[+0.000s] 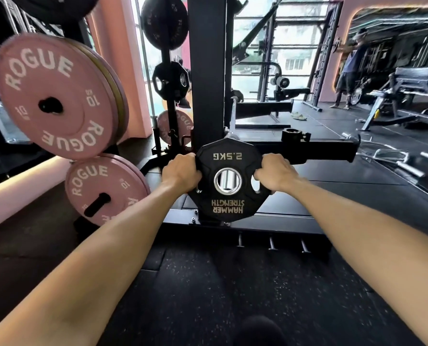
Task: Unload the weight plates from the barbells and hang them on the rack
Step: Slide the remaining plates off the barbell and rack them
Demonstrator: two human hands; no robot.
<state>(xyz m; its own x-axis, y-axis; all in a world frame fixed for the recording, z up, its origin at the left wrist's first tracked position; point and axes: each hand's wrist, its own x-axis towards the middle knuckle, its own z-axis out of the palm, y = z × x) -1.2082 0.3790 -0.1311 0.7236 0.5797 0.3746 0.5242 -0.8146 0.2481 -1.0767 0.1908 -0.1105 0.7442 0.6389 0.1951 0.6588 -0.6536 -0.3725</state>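
Both my hands grip the black 2.5kg Hammer Strength plate (229, 181): left hand (181, 172) curled round its left edge, right hand (274, 172) round its right. Plate sits on the chrome barbell sleeve (226, 182), print upside down. Black rack upright (206, 71) directly behind. Pink Rogue 10kg plates (55, 96) hang left, another pair (100, 191) below. Collar (292, 136) lies on rack's base beam behind.

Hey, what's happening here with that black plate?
A person is holding a small black 2.5 kg plate with both hands, the left hand on its left edge and the right hand on its right. The plate sits on a chrome barbell sleeve, seen end-on through its hole. To the left, pink plates already hang on the rack.
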